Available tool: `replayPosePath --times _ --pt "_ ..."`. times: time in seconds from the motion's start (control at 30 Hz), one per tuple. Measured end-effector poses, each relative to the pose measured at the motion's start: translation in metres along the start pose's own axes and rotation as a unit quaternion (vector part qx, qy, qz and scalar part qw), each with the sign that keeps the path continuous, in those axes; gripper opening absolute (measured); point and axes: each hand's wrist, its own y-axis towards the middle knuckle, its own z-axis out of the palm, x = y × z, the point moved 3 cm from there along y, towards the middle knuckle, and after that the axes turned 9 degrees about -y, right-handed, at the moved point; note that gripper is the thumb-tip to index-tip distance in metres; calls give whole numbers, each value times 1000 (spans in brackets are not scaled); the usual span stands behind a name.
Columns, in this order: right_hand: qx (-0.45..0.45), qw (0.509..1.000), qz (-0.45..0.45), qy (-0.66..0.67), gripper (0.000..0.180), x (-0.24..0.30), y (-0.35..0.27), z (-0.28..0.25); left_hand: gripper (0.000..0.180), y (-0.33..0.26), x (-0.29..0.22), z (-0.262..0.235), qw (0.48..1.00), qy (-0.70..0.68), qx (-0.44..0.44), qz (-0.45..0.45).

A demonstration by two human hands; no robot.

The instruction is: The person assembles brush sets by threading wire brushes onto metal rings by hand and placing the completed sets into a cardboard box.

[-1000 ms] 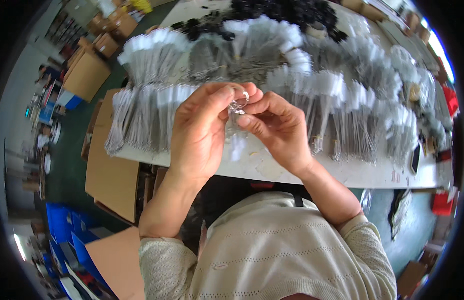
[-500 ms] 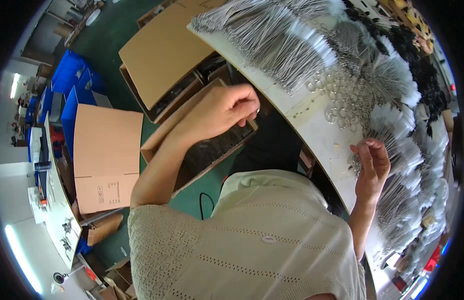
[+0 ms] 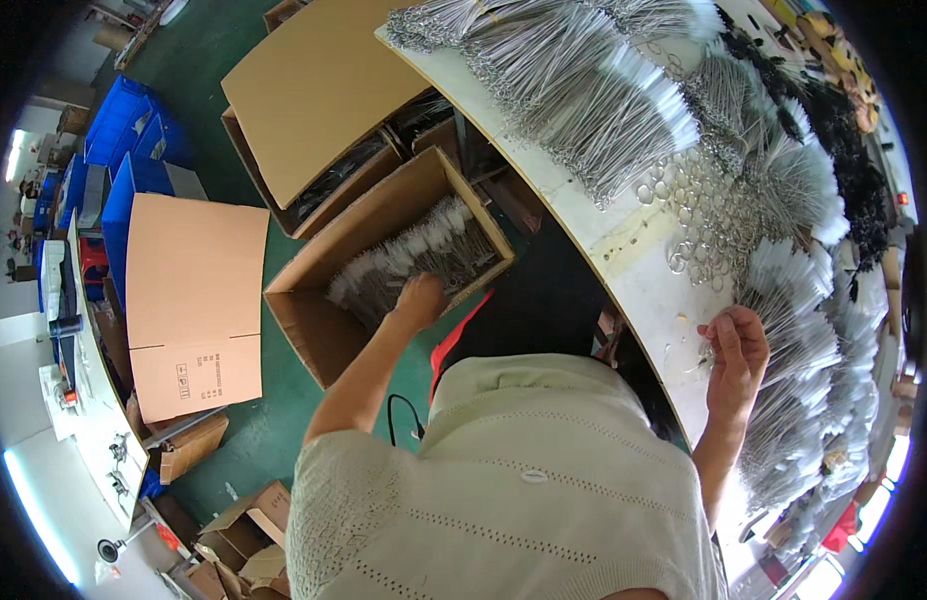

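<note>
My left hand (image 3: 420,300) reaches down into an open cardboard box (image 3: 318,335) on my left. Its fingers are hidden from above, among thin wire brushes with white bristle ends (image 3: 423,245) lying in rows in the box. Over the table's edge on the right, my right hand (image 3: 735,350) is closed in a pinch, thumb against forefinger. Whatever sits between those fingertips is too small to make out. Close by that hand lie a pile of metal rings (image 3: 698,215) and bundles of the same wire brushes (image 3: 793,320).
The white table (image 3: 623,245) carries more brush bundles (image 3: 573,80) at its far end and black bristly items (image 3: 848,170) beyond. Another carton (image 3: 303,110) with a raised flap stands behind the open box. Farther left are a tall carton (image 3: 195,300) and blue bins (image 3: 123,125).
My left hand has moved down and back from above the box into it, uncovering the brushes inside. My right hand stays pinched at nearly the same place.
</note>
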Motion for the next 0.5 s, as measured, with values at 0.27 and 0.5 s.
replayPosePath --times 0.27,0.5 --pt "-38 997 9 62 9 5 10 -38 26 56 -170 -257 802 -506 235 213" --pt "-144 979 -10 144 8 5 -11 -115 27 231 -314 -366 858 -439 -23 266"
